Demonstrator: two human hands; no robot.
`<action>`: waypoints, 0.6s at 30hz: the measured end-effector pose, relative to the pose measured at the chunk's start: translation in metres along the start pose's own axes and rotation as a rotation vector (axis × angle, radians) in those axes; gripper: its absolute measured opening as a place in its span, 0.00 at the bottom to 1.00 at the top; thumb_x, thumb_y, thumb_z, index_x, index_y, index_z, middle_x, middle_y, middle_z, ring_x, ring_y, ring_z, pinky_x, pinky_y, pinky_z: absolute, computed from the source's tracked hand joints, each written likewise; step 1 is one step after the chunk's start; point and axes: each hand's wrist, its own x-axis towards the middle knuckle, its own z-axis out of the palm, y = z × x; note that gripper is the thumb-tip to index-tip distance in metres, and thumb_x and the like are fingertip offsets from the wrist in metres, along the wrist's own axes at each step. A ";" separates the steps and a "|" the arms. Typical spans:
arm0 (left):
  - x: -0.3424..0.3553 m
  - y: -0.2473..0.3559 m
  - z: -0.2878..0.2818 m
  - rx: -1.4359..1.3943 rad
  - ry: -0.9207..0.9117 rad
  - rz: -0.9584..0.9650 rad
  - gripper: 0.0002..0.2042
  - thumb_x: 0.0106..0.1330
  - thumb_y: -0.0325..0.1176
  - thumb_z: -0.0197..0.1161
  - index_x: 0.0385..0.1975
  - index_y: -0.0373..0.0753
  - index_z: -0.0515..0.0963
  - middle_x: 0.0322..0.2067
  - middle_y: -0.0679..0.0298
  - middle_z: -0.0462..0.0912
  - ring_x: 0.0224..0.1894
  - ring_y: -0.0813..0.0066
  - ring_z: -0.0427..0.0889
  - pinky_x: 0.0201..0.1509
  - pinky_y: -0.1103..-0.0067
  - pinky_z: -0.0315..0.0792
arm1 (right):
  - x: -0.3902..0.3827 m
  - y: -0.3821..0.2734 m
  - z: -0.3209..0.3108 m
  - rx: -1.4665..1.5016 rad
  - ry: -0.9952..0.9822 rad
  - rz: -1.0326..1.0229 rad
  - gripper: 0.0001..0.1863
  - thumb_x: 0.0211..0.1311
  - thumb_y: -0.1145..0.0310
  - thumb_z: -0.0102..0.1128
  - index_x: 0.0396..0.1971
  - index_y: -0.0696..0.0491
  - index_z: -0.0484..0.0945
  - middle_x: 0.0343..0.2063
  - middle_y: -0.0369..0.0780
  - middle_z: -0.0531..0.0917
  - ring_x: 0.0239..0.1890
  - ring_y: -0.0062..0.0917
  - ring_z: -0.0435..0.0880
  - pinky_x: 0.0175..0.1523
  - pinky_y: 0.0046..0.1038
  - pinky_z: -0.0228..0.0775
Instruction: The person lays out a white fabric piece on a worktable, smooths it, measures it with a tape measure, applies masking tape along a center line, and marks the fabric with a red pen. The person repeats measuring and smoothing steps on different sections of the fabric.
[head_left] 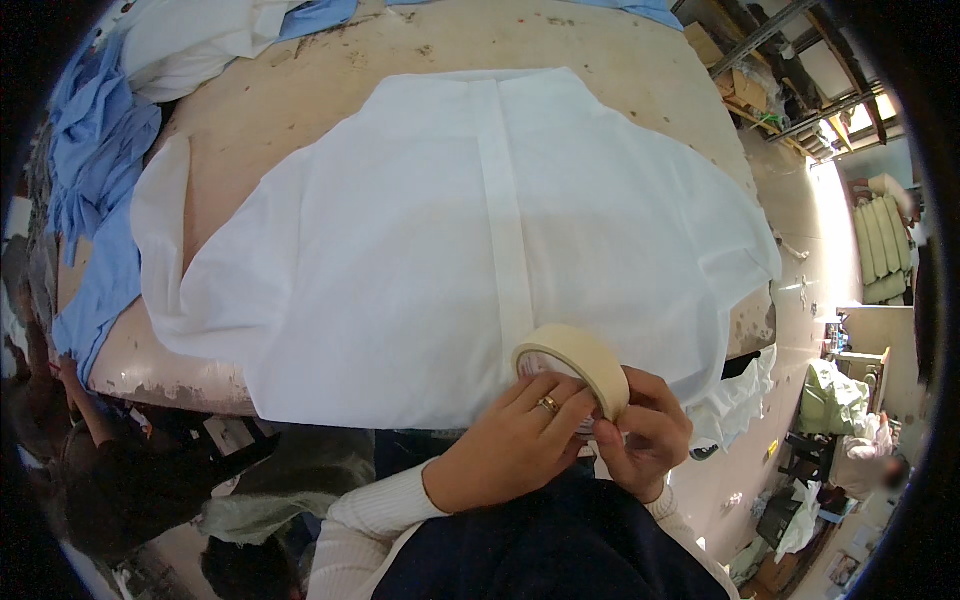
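Observation:
A roll of cream masking tape [574,352] is held between my two hands, just above the lower edge of a white shirt. My left hand [520,440], with a ring on one finger, closes on the roll's near left side, fingers reaching into its core. On the right side, my right hand [650,430] pinches the roll's rim between thumb and fingers. The white shirt [400,250] lies spread flat, its placket running down the middle. Its left-side sleeve bends up beside the body. My fingertips on the inner side of the roll are partly hidden.
The shirt rests on a large worn tan table [330,75]. Blue cloth [100,150] and white cloth [200,45] are heaped at the far left. Another person [110,470] is at the lower left. Shelving [770,70] stands at the far right, and bundled green garments [835,395] lie further right.

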 end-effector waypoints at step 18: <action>-0.035 -0.014 -0.019 -1.650 0.249 -0.079 0.28 0.62 0.41 0.54 0.57 0.34 0.54 0.49 0.61 0.64 0.53 0.67 0.67 0.56 0.61 0.68 | 0.009 -0.017 0.003 0.163 0.125 0.193 0.08 0.54 0.78 0.56 0.35 0.58 0.75 0.45 0.47 0.76 0.42 0.29 0.76 0.45 0.26 0.69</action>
